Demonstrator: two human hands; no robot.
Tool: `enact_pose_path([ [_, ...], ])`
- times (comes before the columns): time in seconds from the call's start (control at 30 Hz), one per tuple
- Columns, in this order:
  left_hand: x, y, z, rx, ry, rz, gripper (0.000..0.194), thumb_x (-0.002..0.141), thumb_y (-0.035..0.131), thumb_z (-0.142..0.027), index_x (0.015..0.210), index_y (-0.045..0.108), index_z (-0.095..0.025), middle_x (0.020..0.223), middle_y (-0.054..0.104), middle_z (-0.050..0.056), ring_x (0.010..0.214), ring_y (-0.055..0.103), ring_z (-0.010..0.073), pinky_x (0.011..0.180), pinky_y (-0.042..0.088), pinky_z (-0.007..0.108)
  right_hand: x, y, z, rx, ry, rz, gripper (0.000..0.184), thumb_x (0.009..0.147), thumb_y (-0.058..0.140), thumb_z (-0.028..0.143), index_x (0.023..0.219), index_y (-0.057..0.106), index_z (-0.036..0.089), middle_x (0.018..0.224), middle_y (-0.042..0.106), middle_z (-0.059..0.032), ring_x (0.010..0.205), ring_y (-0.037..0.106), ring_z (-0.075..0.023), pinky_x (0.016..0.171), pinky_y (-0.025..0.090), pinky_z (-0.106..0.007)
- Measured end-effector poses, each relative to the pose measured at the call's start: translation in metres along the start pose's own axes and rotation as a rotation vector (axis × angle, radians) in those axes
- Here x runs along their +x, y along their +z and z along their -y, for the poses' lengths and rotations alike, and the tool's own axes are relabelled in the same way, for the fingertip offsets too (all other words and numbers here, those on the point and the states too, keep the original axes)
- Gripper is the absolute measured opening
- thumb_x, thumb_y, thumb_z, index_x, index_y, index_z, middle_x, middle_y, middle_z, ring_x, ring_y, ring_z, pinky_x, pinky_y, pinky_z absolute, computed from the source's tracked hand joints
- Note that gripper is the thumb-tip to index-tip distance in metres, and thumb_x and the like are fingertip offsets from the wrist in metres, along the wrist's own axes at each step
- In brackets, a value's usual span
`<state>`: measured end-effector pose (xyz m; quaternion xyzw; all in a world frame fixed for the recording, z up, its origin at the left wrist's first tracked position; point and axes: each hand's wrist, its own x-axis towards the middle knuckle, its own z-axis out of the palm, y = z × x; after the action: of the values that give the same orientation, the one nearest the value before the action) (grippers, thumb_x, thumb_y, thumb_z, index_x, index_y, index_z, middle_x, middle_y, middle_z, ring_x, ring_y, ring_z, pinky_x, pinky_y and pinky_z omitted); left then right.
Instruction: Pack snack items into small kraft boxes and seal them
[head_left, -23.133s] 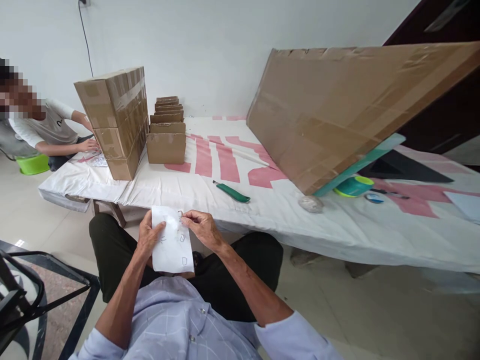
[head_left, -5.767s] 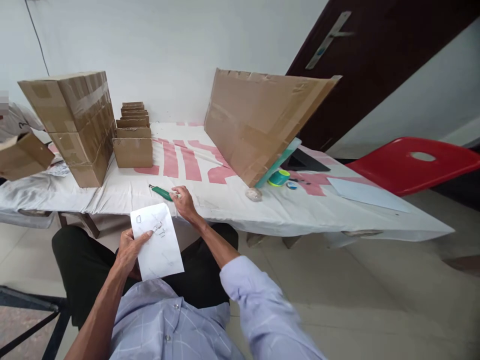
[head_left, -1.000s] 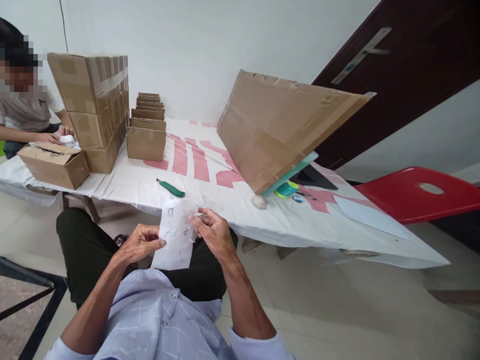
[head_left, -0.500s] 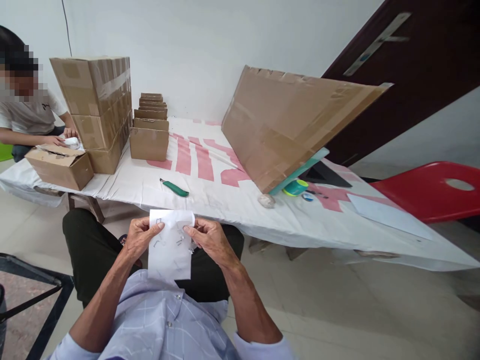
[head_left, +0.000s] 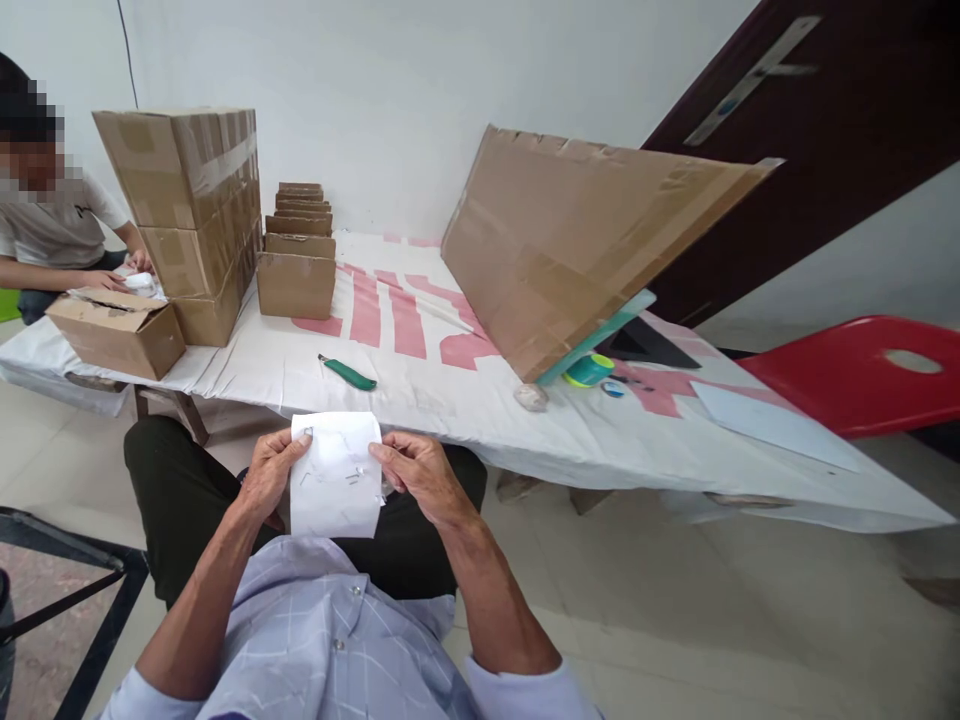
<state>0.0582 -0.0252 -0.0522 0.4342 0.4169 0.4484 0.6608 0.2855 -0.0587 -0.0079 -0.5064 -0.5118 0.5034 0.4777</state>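
A white sheet of paper point(head_left: 334, 500) with several dark marks on it is stretched between my hands, above my lap. My left hand point(head_left: 271, 470) pinches its left edge near the top, thumb on the face. At the right edge, my right hand point(head_left: 417, 472) grips it the same way. Something small and shiny shows below the right fingers, too unclear to name. On the table beyond the paper lies a green-handled cutter point(head_left: 348, 373), touched by neither hand.
Stacked cardboard boxes point(head_left: 180, 180), a single box point(head_left: 116, 330) and a row of cardboard pieces point(head_left: 297, 285) stand on the left. A large cardboard panel point(head_left: 585, 240) leans at the right, near a tape roll point(head_left: 589, 370). A red chair point(head_left: 847, 375) adjoins the table point(head_left: 435, 400). Another person point(head_left: 56, 230) sits far left.
The paper has shifted slightly left and its lower edge has risen, tilting it a little. Both hands keep hold of it. The view has moved slightly.
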Motion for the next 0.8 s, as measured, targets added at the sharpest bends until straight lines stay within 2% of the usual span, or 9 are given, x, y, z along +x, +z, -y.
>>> enact_pose_path([
  [0.13, 0.001, 0.003, -0.003, -0.046, -0.003, -0.06, 0.054, 0.071, 0.089, -0.063, 0.085, 0.074, -0.012, 0.062, 0.066, 0.0, 0.048, 0.05, 0.009, 0.046, 0.037, 0.02, 0.004, 0.002, -0.004, 0.055, -0.006, -0.017, 0.044, 0.074, 0.078, 0.06, 0.063, 0.063, 0.021, 0.043, 0.044, 0.0068, 0.041, 0.032, -0.008, 0.043, 0.031, -0.024],
  [0.33, -0.001, 0.01, -0.011, -0.138, -0.007, -0.105, 0.06, 0.061, 0.095, -0.062, 0.087, 0.072, -0.013, 0.064, 0.07, 0.001, 0.051, 0.058, 0.0117, 0.05, 0.046, 0.022, 0.005, 0.003, -0.006, 0.05, -0.002, -0.033, 0.041, 0.073, 0.079, 0.059, 0.073, 0.067, 0.021, 0.047, 0.045, 0.0077, 0.044, 0.035, -0.0086, 0.045, 0.032, -0.024],
  [0.53, -0.003, 0.015, -0.019, -0.114, 0.023, -0.137, 0.062, 0.06, 0.095, -0.064, 0.088, 0.072, -0.013, 0.064, 0.071, 0.001, 0.05, 0.058, 0.0116, 0.049, 0.046, 0.022, -0.001, 0.014, -0.003, -0.137, -0.167, -0.173, 0.039, 0.072, 0.086, 0.045, 0.097, 0.068, 0.022, 0.06, 0.05, 0.0086, 0.056, 0.046, -0.0119, 0.057, 0.043, -0.026],
  [0.8, -0.009, 0.021, -0.027, -0.234, -0.057, -0.097, 0.063, 0.054, 0.099, -0.057, 0.091, 0.072, -0.013, 0.068, 0.074, 0.003, 0.051, 0.061, 0.0134, 0.05, 0.05, 0.024, 0.001, 0.019, -0.017, -0.166, -0.192, -0.11, 0.025, 0.079, 0.075, 0.044, 0.085, 0.072, 0.02, 0.062, 0.047, 0.0063, 0.055, 0.043, -0.0112, 0.055, 0.041, -0.026],
])
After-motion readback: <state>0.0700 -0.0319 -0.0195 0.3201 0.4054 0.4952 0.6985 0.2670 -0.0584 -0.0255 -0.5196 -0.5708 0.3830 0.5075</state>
